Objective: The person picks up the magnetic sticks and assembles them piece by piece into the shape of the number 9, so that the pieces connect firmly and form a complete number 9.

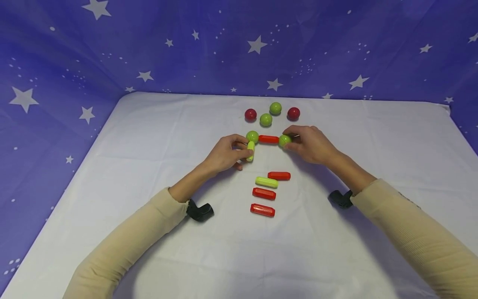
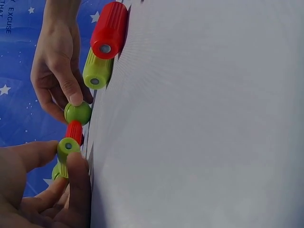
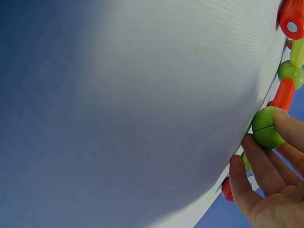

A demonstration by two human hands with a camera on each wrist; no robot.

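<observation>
My left hand (image 1: 225,154) pinches a yellow-green ribbed rod (image 1: 250,151) between thumb and fingers. The rod's far end meets a green ball (image 1: 252,136). From that ball a red rod (image 1: 269,139) runs rightward to a second green ball (image 1: 285,140), which my right hand (image 1: 311,143) pinches with thumb and fingertips. In the left wrist view, the yellow-green rod (image 2: 68,146) shows a round metal disc on its near end. The right wrist view has the second green ball (image 3: 267,127) between thumb and fingers, the red rod (image 3: 284,94) leading away from it.
Behind the hands lie two red balls (image 1: 250,115) and two green balls (image 1: 266,120). Nearer the front, several loose rods form a rough column: red rods (image 1: 264,193) and a yellow-green one (image 1: 267,182). Black wrist mounts (image 1: 200,211) hang at both cuffs. A starry blue cloth borders the white table (image 1: 168,124).
</observation>
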